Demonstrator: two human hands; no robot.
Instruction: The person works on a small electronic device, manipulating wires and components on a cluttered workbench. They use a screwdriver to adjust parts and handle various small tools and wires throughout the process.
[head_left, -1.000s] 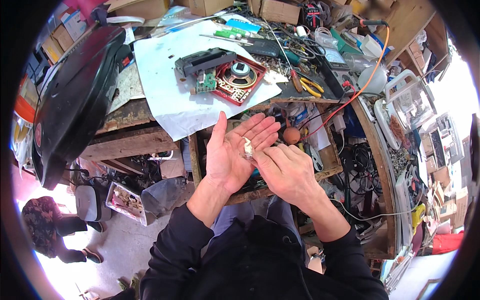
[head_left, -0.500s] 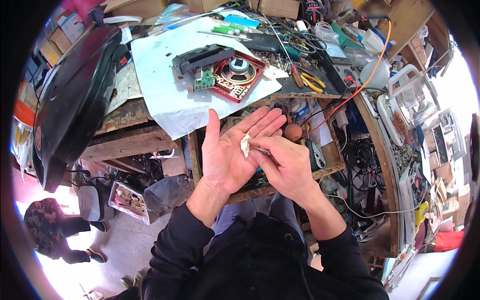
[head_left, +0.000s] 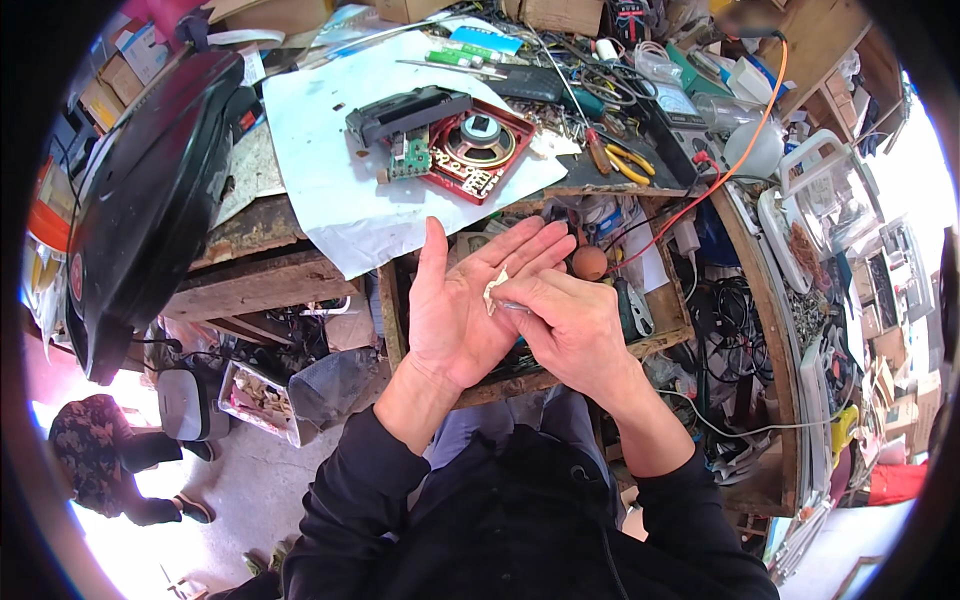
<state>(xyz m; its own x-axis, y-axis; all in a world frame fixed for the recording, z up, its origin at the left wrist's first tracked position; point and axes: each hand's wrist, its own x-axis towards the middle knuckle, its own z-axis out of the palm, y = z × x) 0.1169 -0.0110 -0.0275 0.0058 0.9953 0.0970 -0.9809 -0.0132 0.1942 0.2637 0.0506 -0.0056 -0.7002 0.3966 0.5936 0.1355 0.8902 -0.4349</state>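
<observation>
Lying on the flat, spread-fingered left hand (head_left: 462, 312), a small pale scrap (head_left: 495, 291) is now met by a thin metal tool (head_left: 518, 306) pinched in the right hand (head_left: 575, 330), brought closer from three o'clock, with the opened red speaker case (head_left: 470, 150) at twelve o'clock on the worktop (head_left: 250, 240).

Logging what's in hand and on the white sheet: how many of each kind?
Hands: 2, left hand and right hand
Pale scrap on left palm: 1
Red speaker case: 1
Green circuit board: 1
Black housing: 1
Total: 6

Small pale scrap (head_left: 495, 291) — lying on open left palm (head_left: 462, 312).
</observation>
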